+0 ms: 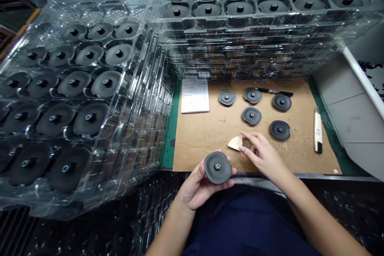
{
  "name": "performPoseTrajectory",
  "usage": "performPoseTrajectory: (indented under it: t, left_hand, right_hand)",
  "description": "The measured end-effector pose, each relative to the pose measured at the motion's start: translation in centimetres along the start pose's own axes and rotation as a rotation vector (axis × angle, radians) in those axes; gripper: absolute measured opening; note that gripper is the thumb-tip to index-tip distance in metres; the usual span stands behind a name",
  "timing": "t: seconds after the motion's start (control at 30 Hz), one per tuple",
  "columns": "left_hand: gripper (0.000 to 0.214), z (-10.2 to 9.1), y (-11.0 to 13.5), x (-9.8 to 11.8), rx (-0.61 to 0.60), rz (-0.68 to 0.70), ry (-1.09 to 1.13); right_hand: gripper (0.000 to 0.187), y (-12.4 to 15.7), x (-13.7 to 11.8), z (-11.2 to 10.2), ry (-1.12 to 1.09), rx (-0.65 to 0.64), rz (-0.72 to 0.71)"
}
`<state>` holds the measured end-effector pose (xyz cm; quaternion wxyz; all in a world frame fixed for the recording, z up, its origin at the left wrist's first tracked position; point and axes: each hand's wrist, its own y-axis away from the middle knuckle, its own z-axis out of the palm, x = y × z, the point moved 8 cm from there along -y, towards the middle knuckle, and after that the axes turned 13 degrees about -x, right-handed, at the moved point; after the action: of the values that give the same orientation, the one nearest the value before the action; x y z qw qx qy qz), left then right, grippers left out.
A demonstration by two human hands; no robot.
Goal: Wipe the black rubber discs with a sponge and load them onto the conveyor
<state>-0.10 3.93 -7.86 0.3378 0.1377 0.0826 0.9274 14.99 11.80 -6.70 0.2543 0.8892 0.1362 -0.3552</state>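
Observation:
My left hand (196,186) is closed around the edge of a round black disc (215,170), whose short central stem faces up. The disc has a small notch in its rim at the right. My right hand (262,153) pinches one side of a cream wedge-shaped piece (235,143) between thumb and fingers, low over the cardboard (195,140). Beyond the right hand, several similar discs lie stem up on the cardboard, among them one disc (251,116) in the middle and another disc (280,130) to its right.
Stacked clear plastic trays (132,100) with black discs stand at the left, and another tray stack (258,24) runs along the back. A printed paper pad (195,102), a black pen (267,91) and a white-handled cutter (318,130) lie on the cardboard. A pale panel (354,104) borders the right.

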Motion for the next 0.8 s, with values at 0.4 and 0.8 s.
performPoseTrajectory:
  t: [0.4,0.8]
  left_hand:
    - [0.053,0.5,0.7,0.9,0.074,0.112,-0.046]
    - [0.053,1.3,0.6,0.9,0.015,0.128,-0.12]
  right_hand:
    - [0.019,-0.6,-0.6,3.8,0.011,0.047,-0.108]
    - [0.017,-0.2,-1.8,4.2,0.05,-0.072,-0.233]
